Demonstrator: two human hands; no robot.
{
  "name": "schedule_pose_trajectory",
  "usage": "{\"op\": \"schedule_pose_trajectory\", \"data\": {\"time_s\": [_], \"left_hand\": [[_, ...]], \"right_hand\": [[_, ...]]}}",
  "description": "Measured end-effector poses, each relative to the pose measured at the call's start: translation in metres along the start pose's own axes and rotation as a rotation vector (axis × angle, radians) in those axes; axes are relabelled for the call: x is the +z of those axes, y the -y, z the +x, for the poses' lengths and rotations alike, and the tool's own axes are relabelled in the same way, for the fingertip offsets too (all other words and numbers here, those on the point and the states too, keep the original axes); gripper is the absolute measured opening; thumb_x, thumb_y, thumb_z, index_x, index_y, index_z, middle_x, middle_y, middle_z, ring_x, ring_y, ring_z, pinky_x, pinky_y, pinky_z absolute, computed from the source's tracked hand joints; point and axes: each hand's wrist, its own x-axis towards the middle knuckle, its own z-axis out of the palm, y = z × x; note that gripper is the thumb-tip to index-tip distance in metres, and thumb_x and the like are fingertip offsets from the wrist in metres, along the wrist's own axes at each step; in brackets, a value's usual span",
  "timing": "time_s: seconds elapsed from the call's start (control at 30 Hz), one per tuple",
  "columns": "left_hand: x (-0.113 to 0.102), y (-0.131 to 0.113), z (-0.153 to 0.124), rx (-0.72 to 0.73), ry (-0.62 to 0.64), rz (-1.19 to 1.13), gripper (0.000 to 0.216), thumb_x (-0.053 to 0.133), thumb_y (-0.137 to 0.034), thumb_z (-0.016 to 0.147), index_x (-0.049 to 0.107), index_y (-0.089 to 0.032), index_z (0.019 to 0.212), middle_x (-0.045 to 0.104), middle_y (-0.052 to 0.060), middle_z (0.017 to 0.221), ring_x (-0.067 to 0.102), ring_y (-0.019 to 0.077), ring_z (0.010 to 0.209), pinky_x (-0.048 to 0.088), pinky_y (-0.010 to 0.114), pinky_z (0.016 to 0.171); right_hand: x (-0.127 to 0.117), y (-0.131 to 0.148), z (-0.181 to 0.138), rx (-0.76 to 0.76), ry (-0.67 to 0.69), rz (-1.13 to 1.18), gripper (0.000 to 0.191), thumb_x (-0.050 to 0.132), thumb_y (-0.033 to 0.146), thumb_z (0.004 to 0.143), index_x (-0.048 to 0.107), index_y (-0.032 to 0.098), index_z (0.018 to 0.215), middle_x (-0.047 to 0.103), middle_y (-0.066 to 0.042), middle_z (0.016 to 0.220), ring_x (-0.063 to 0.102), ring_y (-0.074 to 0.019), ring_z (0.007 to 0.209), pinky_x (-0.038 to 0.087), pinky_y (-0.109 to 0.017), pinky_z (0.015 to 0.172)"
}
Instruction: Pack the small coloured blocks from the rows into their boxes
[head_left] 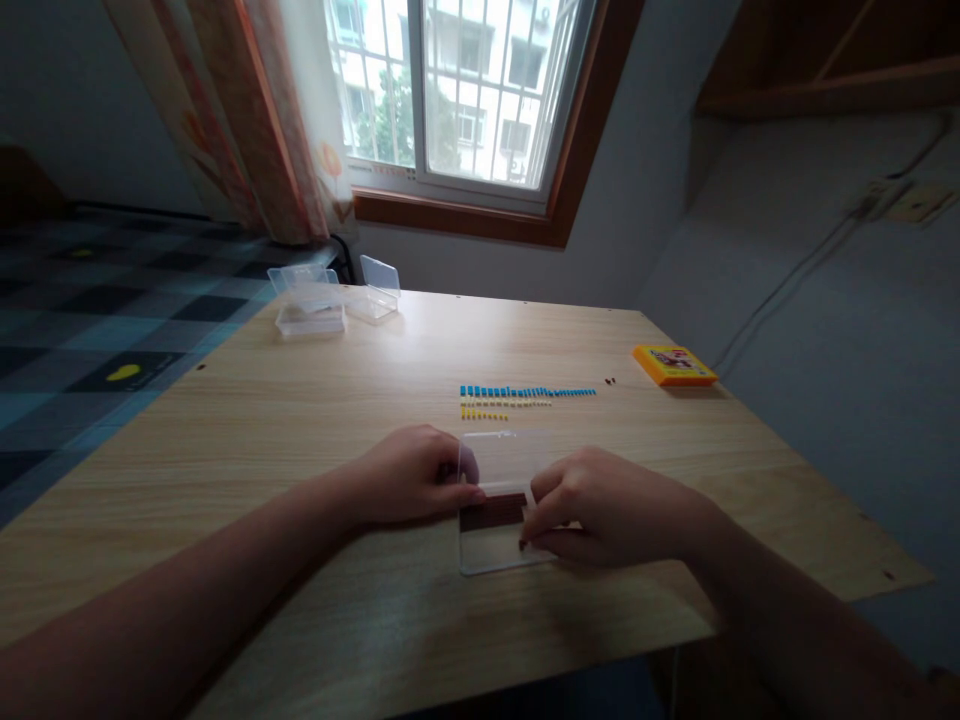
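Note:
A clear plastic box with its lid raised lies on the table in front of me. Inside it, dark brown pieces sit packed in rows along the hinge side. My left hand grips the box's left side near the hinge, thumb over the edge and fingers behind the lid. Over the right part of the box, my right hand is closed in a pinch on a small brown piece. Its exact kind is too small to tell.
Beyond the box, rows of small blue pieces, pale pieces and yellow pieces lie lined up. A few dark bits lie near an orange-yellow box at right. Open clear boxes stand at the far left.

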Motion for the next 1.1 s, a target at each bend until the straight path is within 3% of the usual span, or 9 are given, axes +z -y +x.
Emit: {"op": "schedule_pose_trajectory", "data": {"time_s": [0.17,0.5,1.1], "left_hand": [[0.0009,0.0029,0.0,0.005,0.004,0.016,0.022,0.066,-0.041,0.086,0.076,-0.022,0.084,0.069,0.0,0.07,0.059,0.0142,0.065,0.038,0.025,0.062],[-0.0004,0.0002,0.0003,0.011,-0.001,-0.001,0.02,0.067,-0.04,0.084,0.077,-0.022,0.082,0.068,-0.001,0.069,0.058,0.0134,0.064,0.038,0.024,0.061],[0.0008,0.0014,-0.0001,0.006,0.0,0.0,0.021,0.065,-0.039,0.086,0.076,-0.022,0.082,0.068,0.0,0.07,0.058,0.0143,0.065,0.038,0.025,0.061]], "right_hand": [[0.0038,0.0008,0.0006,-0.027,0.018,-0.016,0.02,0.059,0.017,0.091,0.078,0.022,0.093,0.071,-0.001,0.082,0.061,-0.0123,0.071,0.041,-0.024,0.068],[-0.0039,-0.0004,-0.0017,0.071,0.017,-0.158,0.02,0.058,0.018,0.088,0.077,0.021,0.084,0.064,0.001,0.071,0.048,-0.0104,0.06,0.032,-0.026,0.06],[-0.0036,-0.0012,0.0026,0.129,-0.029,-0.224,0.022,0.058,0.017,0.092,0.072,0.018,0.075,0.065,0.0,0.071,0.048,-0.0095,0.058,0.028,-0.026,0.059]]}}
